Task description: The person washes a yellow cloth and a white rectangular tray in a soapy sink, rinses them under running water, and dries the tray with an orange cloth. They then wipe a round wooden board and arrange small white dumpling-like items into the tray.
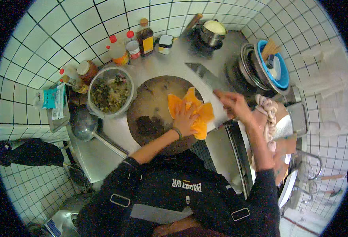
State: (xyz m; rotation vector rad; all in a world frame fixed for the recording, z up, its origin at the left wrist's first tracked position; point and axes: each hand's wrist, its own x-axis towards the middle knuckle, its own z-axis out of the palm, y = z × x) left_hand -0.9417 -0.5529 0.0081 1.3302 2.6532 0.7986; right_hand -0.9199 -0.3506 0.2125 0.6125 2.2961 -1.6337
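Observation:
My left hand [185, 118] presses, fingers spread, on a crumpled orange cloth [206, 111]. The cloth lies on the right part of a round wooden chopping board [150, 97], which has a dark wet patch near its front. Just right of the board is my blurred right hand [236, 105], its fingers partly curled. A wide metal knife blade [199, 71] slants from the back of the board towards those fingers. The blur hides whether they grip its handle.
Left of the board stands a plastic tub [129, 77] of chopped greens, with a large ladle [85, 127] nearer me. Sauce bottles [145, 41] line the tiled wall. A metal pot [211, 35] stands at the back; nested bowls and a blue basket [283, 71] are at right.

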